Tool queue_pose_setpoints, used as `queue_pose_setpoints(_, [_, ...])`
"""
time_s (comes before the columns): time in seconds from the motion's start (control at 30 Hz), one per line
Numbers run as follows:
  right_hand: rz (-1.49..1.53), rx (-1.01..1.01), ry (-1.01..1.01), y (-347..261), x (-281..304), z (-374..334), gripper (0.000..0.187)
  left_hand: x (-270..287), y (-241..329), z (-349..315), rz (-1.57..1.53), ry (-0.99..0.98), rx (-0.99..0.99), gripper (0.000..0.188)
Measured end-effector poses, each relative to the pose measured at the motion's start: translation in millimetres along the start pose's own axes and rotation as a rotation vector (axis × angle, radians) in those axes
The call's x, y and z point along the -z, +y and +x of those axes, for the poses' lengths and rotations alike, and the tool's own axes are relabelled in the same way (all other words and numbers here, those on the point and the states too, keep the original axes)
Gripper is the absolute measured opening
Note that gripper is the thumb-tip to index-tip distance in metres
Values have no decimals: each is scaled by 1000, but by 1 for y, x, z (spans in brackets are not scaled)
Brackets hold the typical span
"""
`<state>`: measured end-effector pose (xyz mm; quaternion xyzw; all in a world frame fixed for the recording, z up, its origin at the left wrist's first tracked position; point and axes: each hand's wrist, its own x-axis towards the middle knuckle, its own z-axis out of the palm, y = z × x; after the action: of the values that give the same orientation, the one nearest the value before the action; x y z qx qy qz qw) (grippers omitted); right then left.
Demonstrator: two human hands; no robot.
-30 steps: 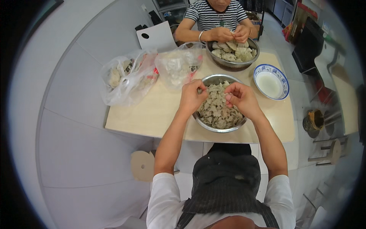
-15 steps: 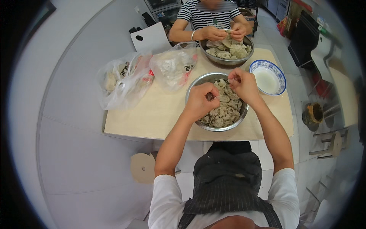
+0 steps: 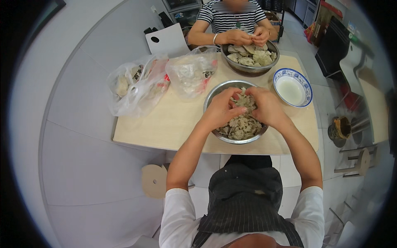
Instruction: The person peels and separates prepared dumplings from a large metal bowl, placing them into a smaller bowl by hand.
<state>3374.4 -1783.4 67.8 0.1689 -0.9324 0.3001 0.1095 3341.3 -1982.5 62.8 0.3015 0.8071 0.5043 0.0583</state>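
Note:
A steel bowl [image 3: 209,96] near the table's front edge holds a heap of small, grey-green torn food pieces [image 3: 240,128]; their kind is not clear. Both my hands are down in it. My left hand [image 3: 223,108] curves round the pieces from the left, thumb spread away from the fingers. From the right, my right hand [image 3: 264,105] cups the same clump, its fingertips partly hidden among the pieces. Some of the clump rises between the two hands. Just to the right stands a blue-and-white patterned bowl [image 3: 309,91] with cloudy, pale liquid.
Across the table [image 3: 165,132], a person in a striped top [image 3: 237,20] pinches something over a second steel bowl [image 3: 248,71] of larger grey-green pieces. Two plastic bags [image 3: 138,99] lie on the left. A stool [image 3: 154,181] stands below the table, beside the wall.
My hands have gone from closed pinches above the bowl to cupping the torn pieces inside it. The fingers have spread round the clump. The other person's hands remain over the far bowl.

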Motion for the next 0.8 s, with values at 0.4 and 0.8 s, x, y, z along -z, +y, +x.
queue_pose_setpoints(0.4, [654,-15,-100,8,-10,1,23,-20,-20,2,-171,193,-9,17])
queue_pose_setpoints(0.8, [1215,-477,270,6,-59,10,8,-24,-13,-11,45,468,-212,10])
